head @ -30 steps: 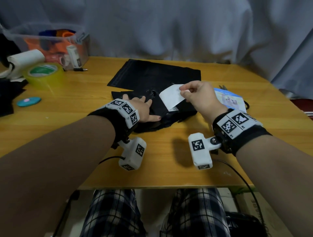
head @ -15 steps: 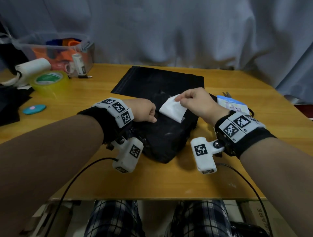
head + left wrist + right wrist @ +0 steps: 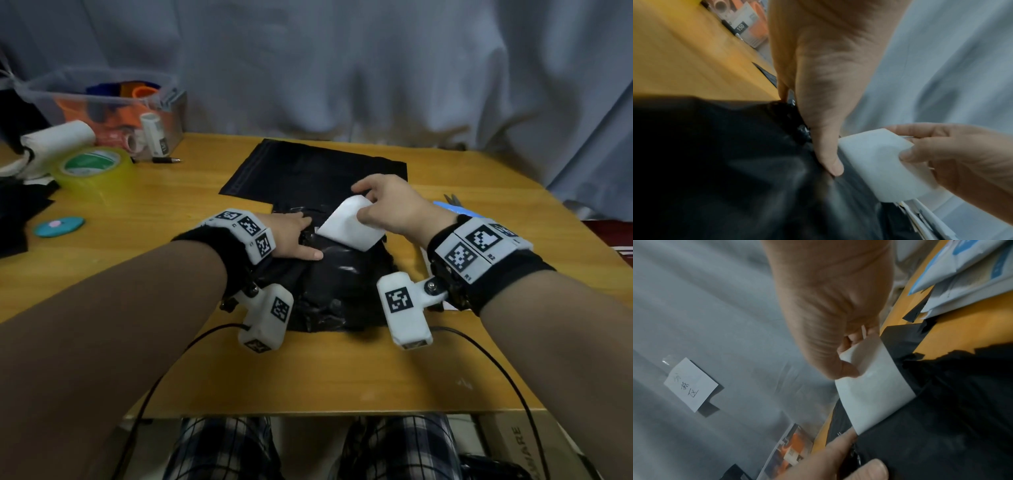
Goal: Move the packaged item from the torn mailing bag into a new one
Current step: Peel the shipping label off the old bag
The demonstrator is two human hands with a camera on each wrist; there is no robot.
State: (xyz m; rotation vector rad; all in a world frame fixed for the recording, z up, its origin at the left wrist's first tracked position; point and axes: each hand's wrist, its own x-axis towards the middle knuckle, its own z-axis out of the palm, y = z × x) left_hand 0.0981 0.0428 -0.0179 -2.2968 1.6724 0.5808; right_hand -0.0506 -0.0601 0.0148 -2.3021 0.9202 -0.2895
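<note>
A crumpled black torn mailing bag (image 3: 335, 287) lies on the wooden table in front of me. My left hand (image 3: 294, 236) lies on its top left part, fingers fairly straight and thumb (image 3: 828, 159) pressing into the plastic. My right hand (image 3: 390, 209) pinches the upper edge of a white label (image 3: 349, 229) whose lower edge meets the bag (image 3: 951, 418). The label (image 3: 873, 386) curves up off the black plastic. A flat black new mailing bag (image 3: 308, 171) lies just behind, partly under the torn one. What is inside the torn bag is hidden.
A clear bin (image 3: 102, 109) of tape rolls stands at the back left, with a yellow tape roll (image 3: 92, 169), a white roll (image 3: 54, 140) and a pen (image 3: 166, 160) near it. A teal disc (image 3: 58, 226) lies left. A blue-white packet (image 3: 459, 209) lies behind my right wrist.
The torn bag has come nearer to me. My left hand went from flat to a fist and back to lying flat on it. My right hand kept its pinch and drew the label back.
</note>
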